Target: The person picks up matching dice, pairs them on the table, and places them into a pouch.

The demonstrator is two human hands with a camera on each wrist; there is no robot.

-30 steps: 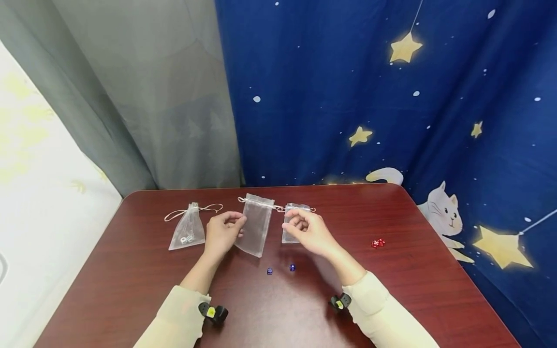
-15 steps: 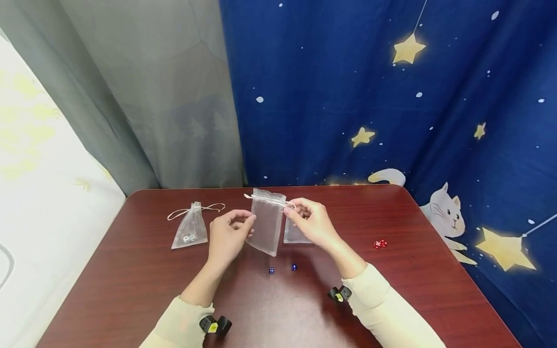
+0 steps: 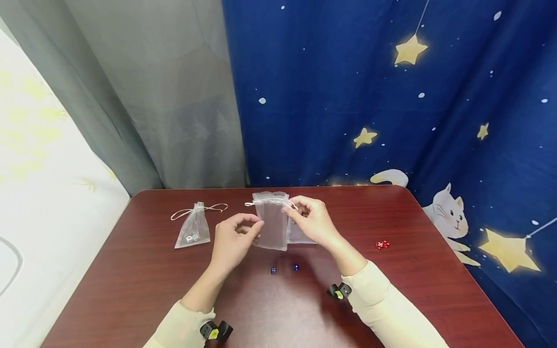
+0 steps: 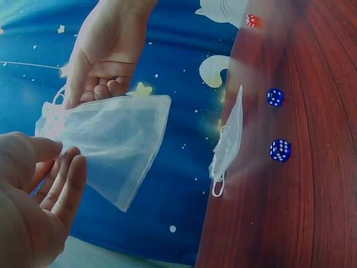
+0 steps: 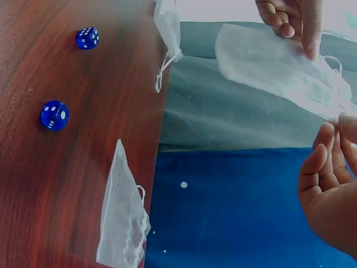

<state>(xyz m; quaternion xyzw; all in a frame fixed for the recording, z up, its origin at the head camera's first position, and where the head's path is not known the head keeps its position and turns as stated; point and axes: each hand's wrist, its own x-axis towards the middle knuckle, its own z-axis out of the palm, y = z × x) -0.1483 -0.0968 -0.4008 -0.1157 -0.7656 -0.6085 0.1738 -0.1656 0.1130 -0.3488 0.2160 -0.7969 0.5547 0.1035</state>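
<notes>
My right hand [image 3: 314, 221] pinches the upper right corner of a white sheer drawstring pouch [image 3: 273, 226], by its cord. On the pouch's left side, my left hand [image 3: 235, 240] holds the edge between thumb and fingers. Raised above the table, the pouch hangs with its gathered mouth up and looks flat. A second sheer pouch [image 4: 227, 142] lies on the table, partly behind my right hand in the head view. Two blue dice, one on the left [image 3: 273, 270] and one on the right [image 3: 296, 267], lie nearer me.
At the left of the dark red table [image 3: 143, 270] sits a drawn-shut sheer pouch [image 3: 195, 227] with white dice inside. Several red dice [image 3: 382, 245] lie clustered at the right. Grey and blue curtains [image 3: 313, 96] hang behind the table's far edge.
My right hand has taken hold of the pouch's corner by the cord. The pouch has shifted right and been straightened between both hands, and my left hand has moved right with it.
</notes>
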